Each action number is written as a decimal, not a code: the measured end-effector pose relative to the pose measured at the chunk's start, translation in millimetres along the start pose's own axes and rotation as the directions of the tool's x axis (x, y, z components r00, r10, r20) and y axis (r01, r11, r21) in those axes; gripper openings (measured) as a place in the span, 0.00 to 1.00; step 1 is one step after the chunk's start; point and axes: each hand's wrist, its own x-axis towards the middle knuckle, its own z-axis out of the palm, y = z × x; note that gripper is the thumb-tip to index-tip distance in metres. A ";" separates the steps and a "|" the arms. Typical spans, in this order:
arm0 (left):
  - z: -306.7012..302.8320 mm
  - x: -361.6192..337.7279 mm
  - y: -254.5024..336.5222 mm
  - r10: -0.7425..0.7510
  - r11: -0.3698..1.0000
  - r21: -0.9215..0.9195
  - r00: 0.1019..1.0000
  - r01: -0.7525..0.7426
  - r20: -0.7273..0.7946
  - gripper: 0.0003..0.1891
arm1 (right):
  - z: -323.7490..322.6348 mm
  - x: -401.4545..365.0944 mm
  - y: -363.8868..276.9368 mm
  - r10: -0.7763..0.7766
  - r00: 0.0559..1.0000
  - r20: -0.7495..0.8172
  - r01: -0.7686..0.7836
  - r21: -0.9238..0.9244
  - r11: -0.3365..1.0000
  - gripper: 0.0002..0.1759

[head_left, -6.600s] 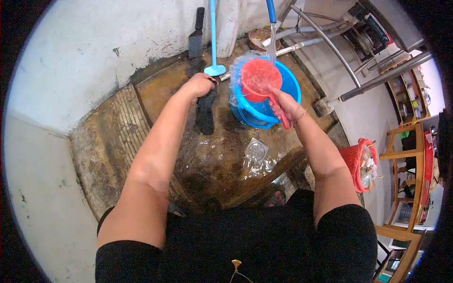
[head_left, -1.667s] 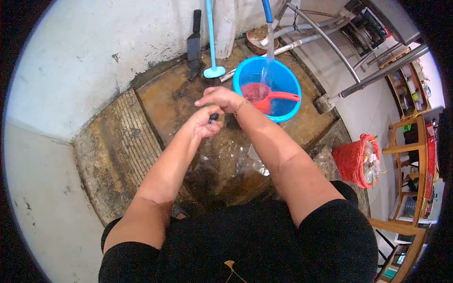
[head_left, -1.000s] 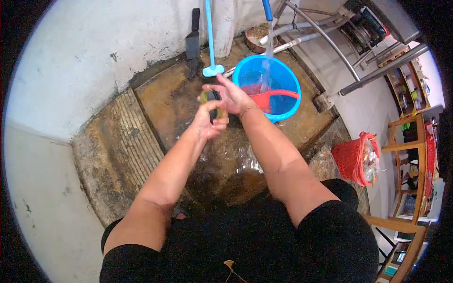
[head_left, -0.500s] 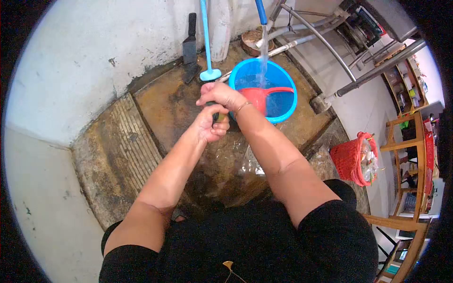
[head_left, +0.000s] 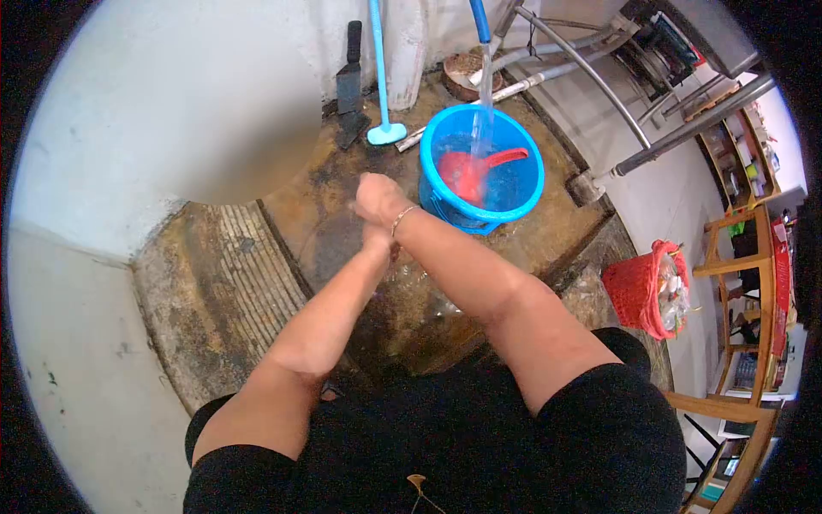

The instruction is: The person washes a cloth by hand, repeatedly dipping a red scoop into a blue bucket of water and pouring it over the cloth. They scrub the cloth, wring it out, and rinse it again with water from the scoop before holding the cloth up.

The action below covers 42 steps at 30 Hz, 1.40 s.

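My right hand (head_left: 379, 199), with a thin bracelet at the wrist, is curled closed in front of the blue bucket. Close below it and partly covered by it is my left hand (head_left: 377, 237), whose fingers are hidden. Anything between the two hands is out of sight. Water (head_left: 485, 86) runs from a blue hose (head_left: 480, 21) into the blue bucket (head_left: 428, 171). Inside the bucket, a red dipper (head_left: 461, 176) sits in the water, its handle pointing right.
A light-blue long-handled tool (head_left: 386, 134) and a dark scraper (head_left: 348, 88) lean at the back wall. Metal pipes (head_left: 591, 73) cross the upper right. A red basket (head_left: 634, 291) holding rubbish stands right. A blurred patch covers part of the left wall.
My hands have moved slightly left and down, and the left fingers have gone out of view. The dipper has shifted and turned in the bucket. The blurred patch has appeared.
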 end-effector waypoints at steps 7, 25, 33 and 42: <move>-8.0 -31.3 69.4 0.033 0.871 -0.379 0.735 0.311 0.677 0.10 | -80.0 2.2 52.5 -0.459 0.840 0.290 -0.442 0.856 -0.269 0.48; -4.8 -31.8 76.9 -0.046 0.886 -0.305 0.720 0.350 0.693 0.06 | -107.8 -9.3 -15.5 -0.307 0.942 0.137 0.126 0.703 0.700 0.26; -0.2 -19.6 40.0 -0.005 0.937 -0.290 0.841 0.192 0.541 0.08 | -89.5 -17.1 -26.9 -0.422 0.898 0.126 0.430 -0.043 0.902 0.28; -6.8 25.5 -19.1 0.021 0.985 -0.171 0.945 0.037 0.325 0.08 | -45.6 -10.0 -28.2 -0.187 0.967 0.173 0.198 -0.046 0.979 0.24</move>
